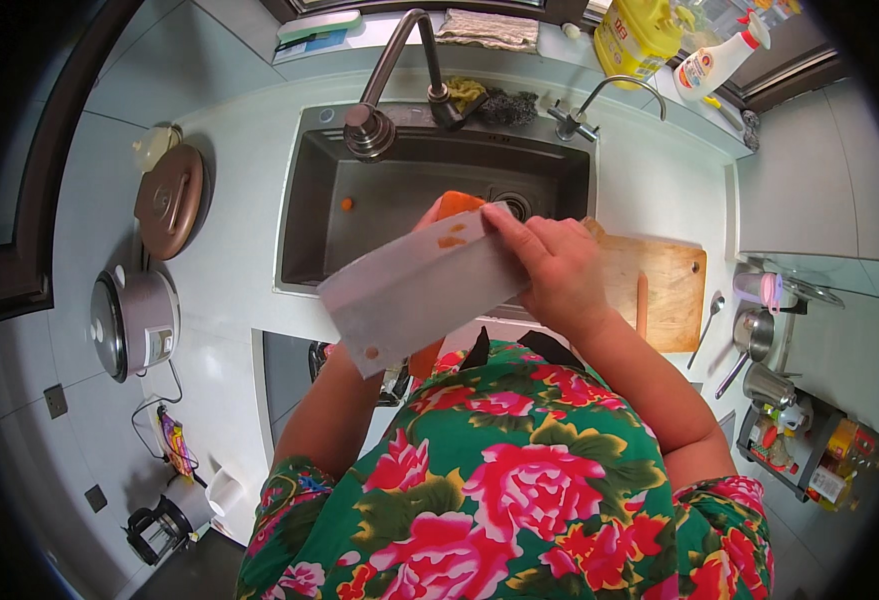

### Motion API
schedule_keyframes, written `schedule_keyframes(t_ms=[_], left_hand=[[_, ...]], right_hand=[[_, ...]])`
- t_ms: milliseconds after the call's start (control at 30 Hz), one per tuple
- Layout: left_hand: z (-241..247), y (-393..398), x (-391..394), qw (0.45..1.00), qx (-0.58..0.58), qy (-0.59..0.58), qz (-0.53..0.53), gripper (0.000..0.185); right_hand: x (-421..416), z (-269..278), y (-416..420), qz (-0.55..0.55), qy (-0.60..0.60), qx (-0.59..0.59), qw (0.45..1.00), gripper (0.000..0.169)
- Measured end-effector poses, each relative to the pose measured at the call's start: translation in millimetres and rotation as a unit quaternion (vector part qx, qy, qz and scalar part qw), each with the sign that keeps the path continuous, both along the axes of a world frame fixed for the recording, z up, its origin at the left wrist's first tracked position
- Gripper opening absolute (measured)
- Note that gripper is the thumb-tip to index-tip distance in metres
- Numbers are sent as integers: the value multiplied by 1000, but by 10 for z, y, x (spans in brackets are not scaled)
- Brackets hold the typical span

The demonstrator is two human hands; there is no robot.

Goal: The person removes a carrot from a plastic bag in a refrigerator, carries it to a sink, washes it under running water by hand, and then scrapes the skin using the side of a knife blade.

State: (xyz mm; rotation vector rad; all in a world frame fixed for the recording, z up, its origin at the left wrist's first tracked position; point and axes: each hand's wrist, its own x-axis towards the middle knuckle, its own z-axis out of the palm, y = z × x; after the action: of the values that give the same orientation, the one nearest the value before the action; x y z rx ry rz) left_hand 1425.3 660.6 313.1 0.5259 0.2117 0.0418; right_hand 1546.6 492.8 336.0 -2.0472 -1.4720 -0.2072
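Note:
A broad metal cleaver (424,292) is in my right hand (563,262). Its blade slants across the front of the sink, with small orange bits stuck near the upper edge. Behind it, my left hand (429,216) is mostly hidden; only some fingers show, against an orange carrot (460,201) that sticks out above the blade. More orange shows below the blade, perhaps the carrot's other end. A small orange piece (347,203) lies on the floor of the dark sink (409,180).
A tall faucet (394,60) arches over the sink. To the right lies a wooden cutting board (672,285) with a slender brownish stick on it. On the left counter stand a brown lid (173,202) and a rice cooker (139,322). A yellow jug (634,37) occupies the sill.

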Motion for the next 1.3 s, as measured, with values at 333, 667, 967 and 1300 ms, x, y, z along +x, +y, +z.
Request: schedule_keyframes(t_ms=[333,667,967,1300], left_hand=[[134,228,-488,908,354,225,-8,47],[400,180,-164,987,119,112,-8,45],[-729,307,494,966,155,198,56,38],[-295,357,240,983,99,147,48,59]], right_hand=[[355,-221,-229,-121,50,-66,989,65],[527,-351,-402,-24,-21,-234,972,41],[487,-299,-547,21,-33,-215,976,22],[584,-385,-1158,-46,141,-180,972,37]])
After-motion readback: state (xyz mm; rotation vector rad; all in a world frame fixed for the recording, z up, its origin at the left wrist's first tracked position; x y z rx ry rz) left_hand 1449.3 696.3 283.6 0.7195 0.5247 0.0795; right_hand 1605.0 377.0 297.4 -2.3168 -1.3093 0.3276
